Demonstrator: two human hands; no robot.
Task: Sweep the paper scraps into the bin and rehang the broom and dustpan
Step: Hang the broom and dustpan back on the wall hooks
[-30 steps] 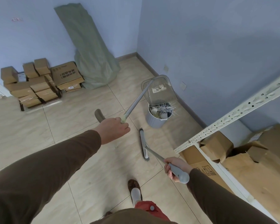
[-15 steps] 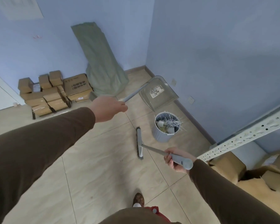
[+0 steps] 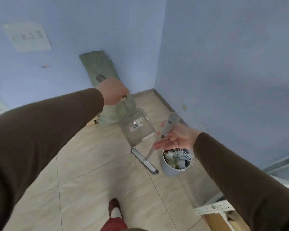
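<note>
My left hand [image 3: 113, 90] grips the long handle of the clear dustpan [image 3: 137, 127], held up in front of the wall so the pan hangs down. My right hand [image 3: 175, 139] is turned palm up with its fingers fairly straight. The grey grip of the broom [image 3: 169, 124] is held between thumb and fingers. The broom's head [image 3: 144, 160] slants just above the tiles, left of the grey bin [image 3: 173, 167]. White paper strips and scraps [image 3: 178, 155] fill the bin. A pale plate with hooks [image 3: 26, 36] is fixed high on the left wall.
A green sack [image 3: 98, 67] leans in the corner behind the dustpan. A white metal shelf frame [image 3: 215, 207] and a cardboard box [image 3: 223, 220] stand at the lower right. My slippered foot [image 3: 114, 209] is on the beige tiled floor [image 3: 93, 189].
The view has tilted up to the wall. My left hand raised the dustpan until its pan hangs down. My right hand lifted the broom and turned palm up.
</note>
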